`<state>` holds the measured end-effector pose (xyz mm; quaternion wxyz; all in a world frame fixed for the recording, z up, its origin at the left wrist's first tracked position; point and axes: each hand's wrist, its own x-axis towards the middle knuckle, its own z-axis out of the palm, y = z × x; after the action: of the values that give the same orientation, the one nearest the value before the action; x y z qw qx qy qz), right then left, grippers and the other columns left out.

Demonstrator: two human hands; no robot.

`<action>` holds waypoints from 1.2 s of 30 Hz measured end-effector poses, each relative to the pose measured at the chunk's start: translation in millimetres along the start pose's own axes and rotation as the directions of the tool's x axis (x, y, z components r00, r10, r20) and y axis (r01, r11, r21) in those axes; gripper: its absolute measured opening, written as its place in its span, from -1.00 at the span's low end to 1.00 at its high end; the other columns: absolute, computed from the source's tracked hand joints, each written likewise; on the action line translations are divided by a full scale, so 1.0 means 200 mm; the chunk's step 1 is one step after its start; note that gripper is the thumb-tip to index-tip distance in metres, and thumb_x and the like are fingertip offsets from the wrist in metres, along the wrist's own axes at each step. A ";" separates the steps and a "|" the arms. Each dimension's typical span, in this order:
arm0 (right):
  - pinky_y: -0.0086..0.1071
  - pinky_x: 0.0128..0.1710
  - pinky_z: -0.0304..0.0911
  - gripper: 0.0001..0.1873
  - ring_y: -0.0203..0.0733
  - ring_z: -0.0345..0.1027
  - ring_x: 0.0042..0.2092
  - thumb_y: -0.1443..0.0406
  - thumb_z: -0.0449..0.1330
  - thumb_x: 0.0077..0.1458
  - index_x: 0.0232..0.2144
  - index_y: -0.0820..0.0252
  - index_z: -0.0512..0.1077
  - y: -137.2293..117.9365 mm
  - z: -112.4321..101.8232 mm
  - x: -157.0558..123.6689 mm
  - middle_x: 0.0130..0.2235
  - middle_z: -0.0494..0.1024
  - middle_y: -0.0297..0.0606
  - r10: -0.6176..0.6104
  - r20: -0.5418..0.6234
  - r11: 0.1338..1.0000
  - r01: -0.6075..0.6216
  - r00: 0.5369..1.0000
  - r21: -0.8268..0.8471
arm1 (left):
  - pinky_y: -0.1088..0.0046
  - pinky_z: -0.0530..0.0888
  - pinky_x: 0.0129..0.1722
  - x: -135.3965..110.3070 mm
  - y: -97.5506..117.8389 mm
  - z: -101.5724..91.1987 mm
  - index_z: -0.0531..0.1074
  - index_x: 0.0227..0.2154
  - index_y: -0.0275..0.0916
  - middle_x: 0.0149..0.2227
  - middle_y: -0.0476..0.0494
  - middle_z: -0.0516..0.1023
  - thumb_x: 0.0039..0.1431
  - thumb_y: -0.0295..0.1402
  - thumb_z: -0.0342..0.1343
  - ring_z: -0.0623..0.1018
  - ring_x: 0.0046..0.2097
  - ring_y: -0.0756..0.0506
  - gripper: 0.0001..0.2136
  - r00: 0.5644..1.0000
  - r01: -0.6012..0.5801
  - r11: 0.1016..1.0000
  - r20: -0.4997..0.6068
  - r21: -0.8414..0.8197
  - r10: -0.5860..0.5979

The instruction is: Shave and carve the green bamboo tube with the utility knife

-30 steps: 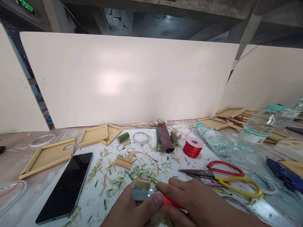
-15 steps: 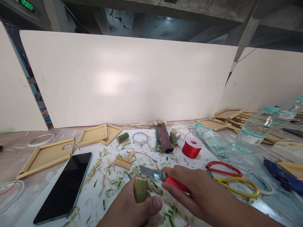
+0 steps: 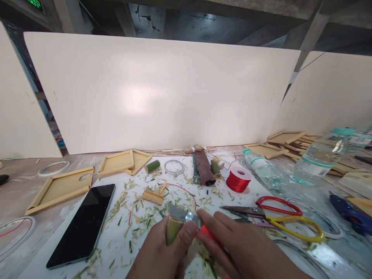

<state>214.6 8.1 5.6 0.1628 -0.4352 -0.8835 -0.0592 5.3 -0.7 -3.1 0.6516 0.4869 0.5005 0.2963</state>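
Note:
My left hand is wrapped round a short piece of green bamboo, held upright with its pale cut end up. Its thumb reaches across to the blade side. In my right hand is a knife with a red handle and a broad grey blade. The blade lies across the top rim of the bamboo, pointing left. Fingers hide most of the handle and the lower part of the bamboo. Green and pale shavings are scattered on the white sheet beneath both hands.
Scissors with red and yellow handles lie right of my right hand. A phone rests at the left. Further back are a red cord spool, a bamboo piece, wooden frames and water bottles. A white board stands behind.
The knife has come left and down onto the bamboo's top end. My left thumb has moved up beside the blade, and the bamboo now leans slightly. More of the scissors shows.

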 end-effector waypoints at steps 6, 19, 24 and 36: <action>-0.21 -0.30 0.56 -0.63 0.09 0.73 -0.27 0.09 0.02 0.50 0.02 0.11 0.55 0.10 -0.05 0.03 -0.14 0.78 -0.10 0.207 -0.106 0.977 -0.199 0.973 0.080 | 0.54 0.05 -0.61 0.01 -0.01 -0.01 0.27 -0.31 -0.11 -0.62 0.21 0.34 0.10 0.27 0.27 0.15 -0.64 0.12 -0.45 0.986 0.065 0.960 0.166 -0.274 -0.019; -0.20 -0.23 0.52 -0.63 0.03 0.69 -0.17 0.08 0.02 0.52 0.13 0.07 0.48 0.14 -0.06 -0.01 -0.10 0.74 -0.19 0.082 -0.007 0.966 -0.077 0.997 0.247 | 0.57 0.43 -0.53 0.05 -0.05 -0.06 0.54 -0.12 -0.30 -0.26 -0.16 0.61 0.05 -0.07 0.51 0.61 -0.37 -0.02 -0.52 0.961 0.032 0.870 0.255 -0.491 0.109; -0.23 -0.25 0.44 -0.65 -0.01 0.66 -0.19 0.07 0.01 0.53 0.14 0.04 0.45 0.13 -0.05 -0.02 -0.13 0.71 -0.24 0.045 0.000 0.965 -0.044 0.999 0.260 | 0.55 0.35 -0.51 0.06 -0.05 -0.04 0.45 -0.32 -0.27 -0.49 -0.02 0.49 0.17 -0.01 0.41 0.46 -0.52 0.06 -0.59 0.954 0.049 0.868 0.279 -0.494 0.105; -0.29 -0.35 0.31 -0.90 -0.05 0.63 -0.27 0.18 0.25 0.39 -0.10 -0.02 0.54 0.00 -0.10 0.02 -0.22 0.70 -0.36 -0.061 0.315 0.954 -0.037 0.947 0.296 | 0.48 0.05 -0.54 0.05 -0.06 -0.07 0.32 -0.33 -0.15 -0.60 0.19 0.27 0.00 0.06 0.49 0.17 -0.57 0.10 -0.48 0.953 0.006 0.944 0.288 -0.330 0.094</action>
<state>217.1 5.1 26.4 0.0804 -0.4038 -0.8997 0.1452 -5.3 7.6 -17.7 0.7847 0.4225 0.3288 0.3125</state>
